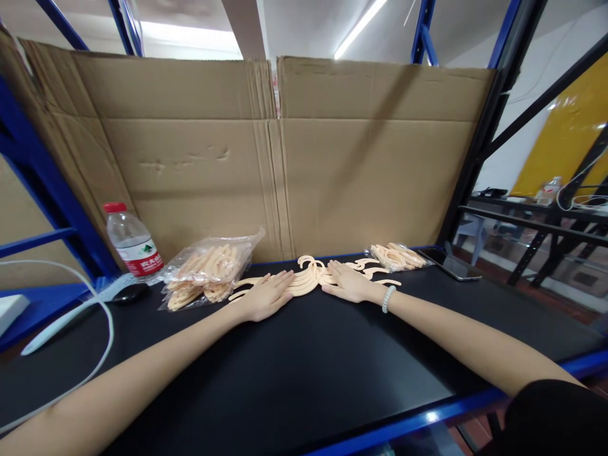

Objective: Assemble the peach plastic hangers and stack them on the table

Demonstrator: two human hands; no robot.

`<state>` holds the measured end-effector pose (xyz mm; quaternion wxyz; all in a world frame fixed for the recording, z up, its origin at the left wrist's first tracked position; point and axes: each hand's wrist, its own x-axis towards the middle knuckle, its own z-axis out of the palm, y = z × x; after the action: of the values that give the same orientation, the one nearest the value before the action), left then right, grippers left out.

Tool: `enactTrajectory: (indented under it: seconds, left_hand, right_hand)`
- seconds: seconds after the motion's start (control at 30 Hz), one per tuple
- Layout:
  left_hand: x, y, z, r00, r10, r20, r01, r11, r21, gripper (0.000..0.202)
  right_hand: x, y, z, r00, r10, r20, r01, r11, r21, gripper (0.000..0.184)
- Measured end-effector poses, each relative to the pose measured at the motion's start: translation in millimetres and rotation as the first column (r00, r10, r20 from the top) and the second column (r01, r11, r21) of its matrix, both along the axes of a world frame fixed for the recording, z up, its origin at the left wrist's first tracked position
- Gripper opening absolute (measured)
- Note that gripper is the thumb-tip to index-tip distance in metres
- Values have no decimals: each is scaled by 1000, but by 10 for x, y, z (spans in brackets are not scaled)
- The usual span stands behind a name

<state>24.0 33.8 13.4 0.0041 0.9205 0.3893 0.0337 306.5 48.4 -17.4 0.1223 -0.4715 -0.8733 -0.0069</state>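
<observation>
Several peach-coloured plastic clothes hangers (306, 283) lie overlapping on the black tabletop, their hooks at the far side. My left hand (266, 296) rests flat over their left part, fingers stretched out and pointing to the middle. Over the right part lies my right hand (349, 282), also flat with the fingers extended; a pale beaded bracelet (388, 299) is on that wrist. Hanger arms stick out beyond both hands. Part of the hangers is hidden under my palms.
Left of the hangers is a clear bag of similar hangers (206, 266); a smaller bag (399, 256) lies right. A water bottle (133, 244), a dark mouse (130, 293) and a white cable (110, 329) are at left. A phone (451, 264) lies far right, before cardboard (375, 158).
</observation>
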Motion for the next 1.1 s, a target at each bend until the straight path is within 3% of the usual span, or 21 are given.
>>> enactTrajectory:
  seconds: [0.17,0.27,0.5,0.63,0.73,0.93,1.1]
  left_hand:
    - [6,92,-9,1000,-14,7,14,1000,14,56]
    - [21,27,-46,999,15,51,-17,999,46,56]
    - [-17,-560,-47,983,49,176,-77,985,152,41]
    - [-113,-823,-29,970,90,224,-126,981,150,37]
    - [-161,-869,-38,969,110,222,-132,987,88,33]
    - [-169,-829,-91,982,-1,188,-6,999,38,33]
    - [-195,-806,-120,981,-25,194,13,998,61,31]
  right_hand:
    - [38,-16,16,1000,-4,-18,5,999,42,91]
    - [73,-139,59,999,4,-36,-1,996,87,88]
    - [313,-510,178,992,39,-120,-12,975,221,41]
    - [472,-527,291,968,73,-239,-27,981,190,24]
    - [560,-501,386,960,30,-279,-6,996,88,22]
    - [837,-462,507,985,-83,-154,73,995,-70,25]
    - [1058,-380,586,989,-124,-85,128,991,46,26]
